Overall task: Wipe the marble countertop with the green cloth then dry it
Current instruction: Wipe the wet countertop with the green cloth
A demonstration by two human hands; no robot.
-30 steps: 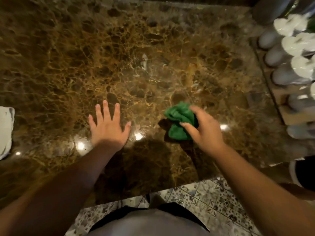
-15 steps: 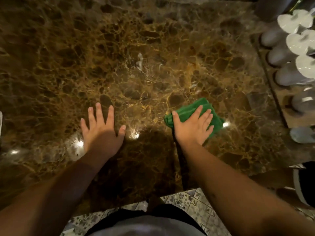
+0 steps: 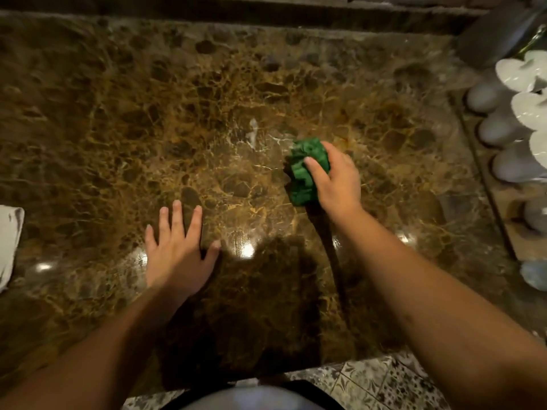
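The brown marble countertop [image 3: 148, 119] fills most of the view, glossy with light spots near its front. A bunched green cloth [image 3: 306, 173] lies on the marble right of centre. My right hand [image 3: 337, 182] grips it from the right side, thumb across its top. My left hand [image 3: 177, 250] rests flat on the marble to the left, fingers spread, holding nothing. A small white smear [image 3: 253, 133] shows on the marble just beyond the cloth.
A white cloth [image 3: 9, 244] lies at the left edge of the counter. A wooden tray [image 3: 509, 220] with several upturned white cups [image 3: 485, 97] stands along the right side. A raised ledge [image 3: 266, 13] runs along the back. Patterned floor tiles [image 3: 370, 383] show below the front edge.
My right hand went from pressing flat on the spread cloth to gripping it bunched up, and moved it slightly away from me. My left hand stayed flat in place.
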